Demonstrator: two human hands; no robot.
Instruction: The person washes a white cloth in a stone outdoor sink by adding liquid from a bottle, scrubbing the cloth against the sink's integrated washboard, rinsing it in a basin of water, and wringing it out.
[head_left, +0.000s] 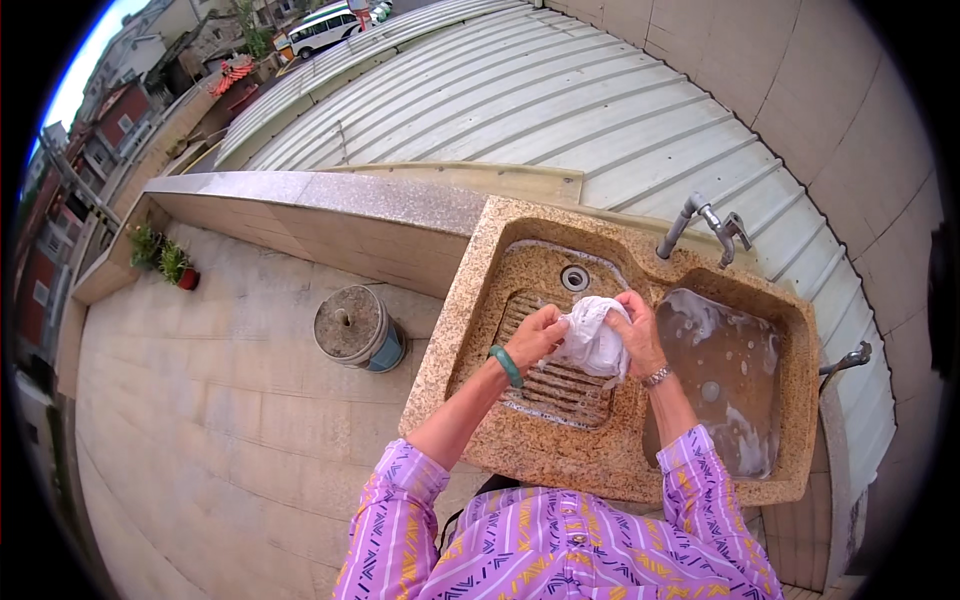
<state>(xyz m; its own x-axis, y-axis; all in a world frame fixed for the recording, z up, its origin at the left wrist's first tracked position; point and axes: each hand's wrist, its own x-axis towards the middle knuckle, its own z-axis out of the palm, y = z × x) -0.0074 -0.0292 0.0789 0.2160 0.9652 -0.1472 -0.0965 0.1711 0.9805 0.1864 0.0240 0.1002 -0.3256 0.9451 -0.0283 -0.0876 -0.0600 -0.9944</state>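
Note:
A bunched white cloth (596, 337) is held between both hands above the left basin of a speckled stone sink (555, 457). My left hand (536, 334), with a green bangle at the wrist, pinches the cloth's left edge. On the other side, my right hand (637, 334) grips its upper right part. Beneath the cloth lies the ribbed washboard (555, 397) moulded into the basin floor, with suds along its border. A round metal drain (575, 278) sits behind it. Cloudy, soapy water (712, 352) stands in the right basin.
A metal tap (724, 232) rises at the sink's back edge; a second tap (847, 358) is at the right. A lidded bucket (360, 330) stands on the tiled floor to the left. Beyond a low wall (337, 217) lies a corrugated metal roof (465, 112). Potted plants (176, 266) stand in the far corner.

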